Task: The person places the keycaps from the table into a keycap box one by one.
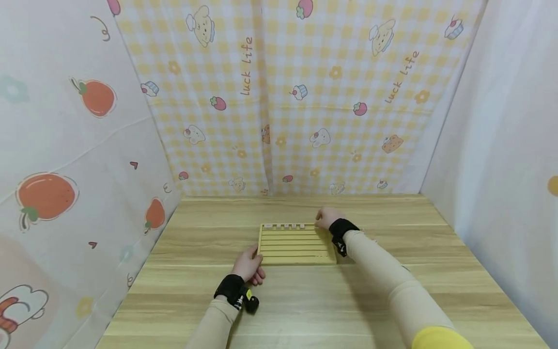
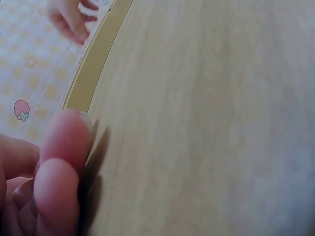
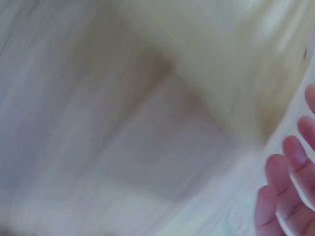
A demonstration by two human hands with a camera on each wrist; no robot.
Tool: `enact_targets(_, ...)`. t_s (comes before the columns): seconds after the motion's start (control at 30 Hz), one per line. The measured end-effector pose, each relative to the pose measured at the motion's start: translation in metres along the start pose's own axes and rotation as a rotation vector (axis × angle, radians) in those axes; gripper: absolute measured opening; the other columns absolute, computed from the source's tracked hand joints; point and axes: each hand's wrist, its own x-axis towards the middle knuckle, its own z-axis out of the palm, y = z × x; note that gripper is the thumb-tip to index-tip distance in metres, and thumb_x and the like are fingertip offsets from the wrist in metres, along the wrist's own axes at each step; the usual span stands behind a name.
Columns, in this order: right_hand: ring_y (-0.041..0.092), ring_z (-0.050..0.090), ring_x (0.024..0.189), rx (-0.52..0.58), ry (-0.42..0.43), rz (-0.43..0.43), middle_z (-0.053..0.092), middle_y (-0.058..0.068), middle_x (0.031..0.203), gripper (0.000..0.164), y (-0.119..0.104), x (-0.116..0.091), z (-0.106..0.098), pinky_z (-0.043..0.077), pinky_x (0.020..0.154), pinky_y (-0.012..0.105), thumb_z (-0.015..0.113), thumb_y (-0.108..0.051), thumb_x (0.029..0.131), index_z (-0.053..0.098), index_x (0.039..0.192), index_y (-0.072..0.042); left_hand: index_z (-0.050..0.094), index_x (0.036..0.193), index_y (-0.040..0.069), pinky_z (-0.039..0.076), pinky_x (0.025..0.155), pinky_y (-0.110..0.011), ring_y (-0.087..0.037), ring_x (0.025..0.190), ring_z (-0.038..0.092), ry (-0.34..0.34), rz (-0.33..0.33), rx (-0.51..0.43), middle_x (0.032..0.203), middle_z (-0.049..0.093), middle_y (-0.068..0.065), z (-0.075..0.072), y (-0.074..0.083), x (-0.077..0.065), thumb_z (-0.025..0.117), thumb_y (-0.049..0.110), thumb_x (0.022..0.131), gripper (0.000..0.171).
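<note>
A shallow yellow ridged tray lies on the wooden table, with several small pale blocks along its top row. At the tray's lower left corner my left hand grips the edge, and its curled fingers show in the left wrist view. My right hand is over the tray's upper right corner, fingertips near the top row. Its fingers look spread and loosely bent in the right wrist view, with nothing seen between them. That view is blurred.
The wooden table stretches around the tray. Behind it hangs a yellow checked curtain, and pale cloth walls rise at both sides. Black straps with small cameras sit on the wrists.
</note>
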Motion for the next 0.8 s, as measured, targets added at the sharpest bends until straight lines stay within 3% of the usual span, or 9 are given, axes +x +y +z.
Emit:
enact_targets(0.1,0.017,0.053,0.063,0.001,-0.019,0.063,0.062,0.003,0.072,0.013,0.024,-0.011,-0.018,0.047,0.06,0.032,0.069,-0.013,0.084,0.068,0.077,-0.001,0.014,0.154,0.001,0.05,0.039,-0.032,-0.017,0.043,0.059,0.002,-0.009,0.0,0.06,0.064,-0.012,0.0,-0.001,0.001,0.041,0.014,0.104,0.059)
enact_targets(0.2,0.016,0.042,0.056,0.001,-0.049,0.177,0.048,0.0,0.061,0.024,0.044,-0.029,-0.035,0.037,0.053,0.029,0.067,-0.013,0.083,0.055,0.064,-0.005,0.015,0.154,0.0,0.05,0.039,-0.031,-0.016,0.043,0.058,0.005,-0.015,0.007,0.061,0.064,-0.012,0.001,0.001,-0.002,0.041,0.014,0.104,0.058)
enact_targets(0.27,0.02,0.044,0.058,0.013,-0.08,0.252,0.049,0.004,0.063,0.027,0.057,-0.04,-0.043,0.039,0.054,0.031,0.068,-0.019,0.084,0.053,0.067,-0.005,0.014,0.154,0.001,0.05,0.039,-0.03,-0.016,0.043,0.058,0.006,-0.024,0.007,0.061,0.064,-0.012,0.001,0.002,-0.003,0.041,0.014,0.104,0.058)
enact_targets(0.37,0.028,0.057,0.075,0.038,-0.124,0.324,0.061,0.016,0.083,0.033,0.066,-0.054,-0.052,0.049,0.067,0.038,0.068,-0.028,0.086,0.061,0.09,0.005,0.015,0.154,0.002,0.05,0.039,-0.03,-0.016,0.043,0.058,0.009,-0.028,0.003,0.061,0.064,-0.012,0.002,0.003,-0.004,0.041,0.014,0.104,0.058)
enact_targets(0.43,0.032,0.059,0.086,0.062,-0.138,0.338,0.063,0.02,0.097,0.044,0.07,-0.058,-0.054,0.05,0.075,0.044,0.068,-0.03,0.087,0.059,0.105,0.008,0.015,0.154,0.002,0.05,0.039,-0.03,-0.016,0.043,0.058,0.012,-0.027,0.002,0.06,0.064,-0.012,0.001,0.003,-0.005,0.042,0.014,0.104,0.058)
enact_targets(0.5,0.032,0.059,0.089,0.054,-0.143,0.351,0.063,0.02,0.099,0.044,0.07,-0.06,-0.055,0.05,0.078,0.046,0.068,-0.03,0.086,0.06,0.107,0.008,0.016,0.154,0.001,0.049,0.039,-0.03,-0.016,0.042,0.058,0.015,-0.012,0.007,0.06,0.063,-0.012,0.002,0.003,-0.004,0.042,0.013,0.104,0.058)
enact_targets(0.67,0.023,0.054,0.069,0.006,-0.129,0.329,0.06,0.007,0.075,0.023,0.082,-0.052,-0.045,0.047,0.066,0.037,0.07,-0.025,0.082,0.059,0.074,-0.005,0.017,0.154,0.002,0.049,0.039,-0.03,-0.016,0.043,0.058,0.021,-0.004,0.011,0.06,0.063,-0.012,0.0,0.003,-0.003,0.042,0.013,0.104,0.058)
enact_targets(0.8,0.019,0.046,0.058,0.001,-0.103,0.285,0.052,0.001,0.06,0.027,0.092,-0.045,-0.036,0.04,0.056,0.032,0.071,-0.016,0.077,0.051,0.058,-0.012,0.017,0.155,0.003,0.049,0.039,-0.03,-0.016,0.042,0.057,0.022,-0.015,0.004,0.059,0.063,-0.011,0.001,0.002,-0.004,0.041,0.013,0.104,0.057)
